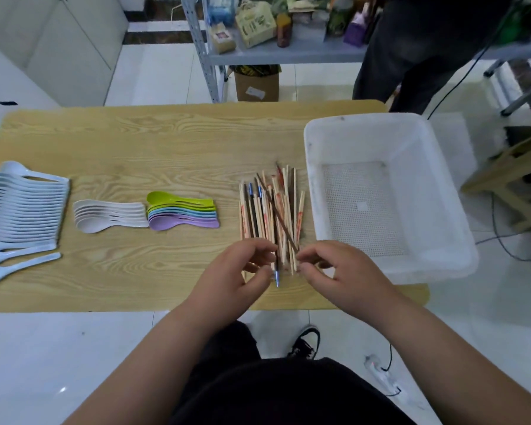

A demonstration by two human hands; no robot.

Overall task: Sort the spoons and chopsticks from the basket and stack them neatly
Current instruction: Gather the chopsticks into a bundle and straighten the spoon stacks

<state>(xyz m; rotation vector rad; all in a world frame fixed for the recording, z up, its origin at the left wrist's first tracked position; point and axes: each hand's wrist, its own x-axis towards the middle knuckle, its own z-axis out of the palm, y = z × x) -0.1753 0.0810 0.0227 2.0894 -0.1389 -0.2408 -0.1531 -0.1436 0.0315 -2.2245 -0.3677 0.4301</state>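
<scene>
A pale wood-grain table (pixel 166 139) seen from above, from the head of the person working at it. Both bare hands meet near the table's front edge, at about 5 o'clock, on the near ends of a loose bundle of chopsticks (pixel 270 210). The chopsticks are mostly light wood, with a few dark ones lying across them, and they fan away toward 12 o'clock.

The left hand (pixel 242 271) has its fingers and thumb curled round the bundle's left side. The right hand (pixel 341 271) mirrors it, its curled fingertips (pixel 301 259) closed on the right side. The hands sit close together but do not touch each other. Between them pokes out a dark chopstick with a blue tip (pixel 276 273).

Just beside the bundle, at 3 o'clock, stands a white plastic basket (pixel 365 121) with a mesh floor.

At 9 o'clock lie three nested rows of spoons. There is a long row of white spoons (pixel 22 207) at the far left, then a shorter row of cream spoons (pixel 108 214), then a row of coloured spoons (pixel 181 211) running from green to purple. Two loose white spoons (pixel 19 262) lie just nearer than the long row.
</scene>
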